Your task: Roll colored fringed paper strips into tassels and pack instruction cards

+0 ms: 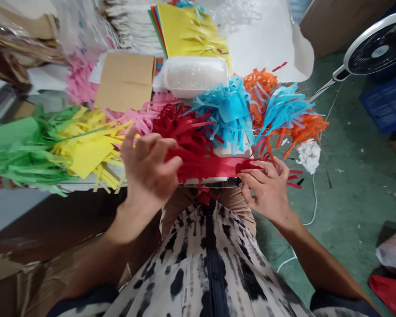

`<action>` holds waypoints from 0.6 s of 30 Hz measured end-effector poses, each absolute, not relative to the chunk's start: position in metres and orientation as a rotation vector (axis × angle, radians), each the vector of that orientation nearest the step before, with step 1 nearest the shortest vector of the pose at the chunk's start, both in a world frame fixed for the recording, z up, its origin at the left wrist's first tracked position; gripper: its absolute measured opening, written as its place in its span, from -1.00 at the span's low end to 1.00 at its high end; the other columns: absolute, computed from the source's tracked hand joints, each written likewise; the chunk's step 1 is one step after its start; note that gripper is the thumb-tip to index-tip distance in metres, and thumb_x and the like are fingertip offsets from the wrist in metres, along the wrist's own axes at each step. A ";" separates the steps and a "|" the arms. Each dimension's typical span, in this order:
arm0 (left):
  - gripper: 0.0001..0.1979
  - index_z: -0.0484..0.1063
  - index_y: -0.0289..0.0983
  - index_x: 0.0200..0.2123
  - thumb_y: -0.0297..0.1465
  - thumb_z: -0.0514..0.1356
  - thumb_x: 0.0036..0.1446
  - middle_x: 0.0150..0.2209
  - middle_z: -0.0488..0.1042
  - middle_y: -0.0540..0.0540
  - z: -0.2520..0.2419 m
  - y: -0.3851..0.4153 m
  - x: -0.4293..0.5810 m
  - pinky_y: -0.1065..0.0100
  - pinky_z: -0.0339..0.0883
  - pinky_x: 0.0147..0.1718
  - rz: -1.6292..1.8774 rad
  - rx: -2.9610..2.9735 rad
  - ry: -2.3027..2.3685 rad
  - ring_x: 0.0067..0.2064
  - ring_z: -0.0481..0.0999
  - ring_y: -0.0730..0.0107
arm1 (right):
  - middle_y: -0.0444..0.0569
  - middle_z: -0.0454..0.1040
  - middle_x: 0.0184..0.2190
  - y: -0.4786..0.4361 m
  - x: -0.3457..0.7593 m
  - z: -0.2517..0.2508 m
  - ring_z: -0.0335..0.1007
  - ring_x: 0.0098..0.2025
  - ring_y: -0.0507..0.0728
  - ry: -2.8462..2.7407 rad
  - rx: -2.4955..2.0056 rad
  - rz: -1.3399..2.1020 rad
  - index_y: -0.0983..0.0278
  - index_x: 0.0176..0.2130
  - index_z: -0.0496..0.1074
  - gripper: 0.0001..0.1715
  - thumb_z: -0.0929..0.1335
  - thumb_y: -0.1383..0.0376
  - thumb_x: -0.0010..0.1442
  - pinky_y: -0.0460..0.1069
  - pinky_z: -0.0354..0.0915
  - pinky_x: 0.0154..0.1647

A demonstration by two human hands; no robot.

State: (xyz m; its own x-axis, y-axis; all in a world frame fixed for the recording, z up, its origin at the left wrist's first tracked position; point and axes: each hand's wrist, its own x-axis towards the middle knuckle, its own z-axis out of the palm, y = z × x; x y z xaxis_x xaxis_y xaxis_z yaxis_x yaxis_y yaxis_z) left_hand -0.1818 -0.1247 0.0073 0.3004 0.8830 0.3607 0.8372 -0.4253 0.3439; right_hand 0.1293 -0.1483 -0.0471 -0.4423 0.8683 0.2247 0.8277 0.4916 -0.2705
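Observation:
A strip of red fringed tissue paper (218, 166) lies along the table's near edge in front of me. At its right end, my right hand (267, 187) has its fingers on the paper, gripping the edge between thumb and fingertips. My left hand (150, 165) is raised over the left end, slightly blurred, its fingers bent and apart with nothing seen in them. Behind the strip is a heap of loose red fringe (181, 132). Yellow fringed paper (89, 154) lies just left of my left hand, and blue fringed paper (231, 112) is beyond the strip.
Green fringe (16, 149) lies far left; orange fringe (303, 130) hangs at the right. A white plastic container (196, 75), brown cardboard (125, 81) and stacked yellow sheets (185, 31) sit farther back. A fan (379, 48) and blue crate (387, 103) stand right.

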 end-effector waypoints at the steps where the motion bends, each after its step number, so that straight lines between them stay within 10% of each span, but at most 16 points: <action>1: -0.79 0.59 -0.15 -0.30 -0.52 0.19 0.28 -0.01 0.59 -0.02 0.004 -0.130 -0.169 -0.24 -0.02 0.47 0.804 2.564 1.517 0.21 0.41 0.15 | -0.21 0.67 -0.01 -0.147 0.128 -0.045 0.39 0.28 0.38 -2.427 -1.433 0.175 -0.07 0.00 0.50 -0.68 0.33 0.29 0.33 0.44 -0.23 0.51; 6: -0.70 0.55 -0.36 0.07 -0.56 0.13 0.35 0.04 0.61 -0.23 -0.027 -0.136 -0.112 0.12 0.48 0.19 0.536 2.947 1.004 0.10 0.54 0.12 | -0.14 0.66 -0.06 -0.140 0.125 -0.038 0.37 0.28 0.35 -2.495 -1.437 0.125 -0.01 -0.01 0.49 -0.72 0.29 0.28 0.35 0.42 -0.25 0.51; 18: -0.84 0.57 -0.36 -0.11 -0.54 0.18 0.33 -0.06 0.63 -0.25 -0.046 -0.129 -0.100 0.21 0.55 -0.07 0.469 2.893 1.267 -0.02 0.57 0.12 | -0.05 0.65 -0.08 -0.127 0.120 -0.041 0.44 0.14 0.32 -2.509 -1.309 -0.064 0.16 0.01 0.54 -0.73 0.38 0.20 0.33 0.41 -0.10 0.46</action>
State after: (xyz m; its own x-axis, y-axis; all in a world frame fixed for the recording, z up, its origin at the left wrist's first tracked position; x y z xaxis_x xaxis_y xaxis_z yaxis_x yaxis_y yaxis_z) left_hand -0.1005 -0.1294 -0.0457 0.6422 0.7110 0.2863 0.7261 -0.6840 0.0700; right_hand 0.1198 -0.1270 -0.0408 -0.5344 0.7933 0.2917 0.8071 0.5814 -0.1025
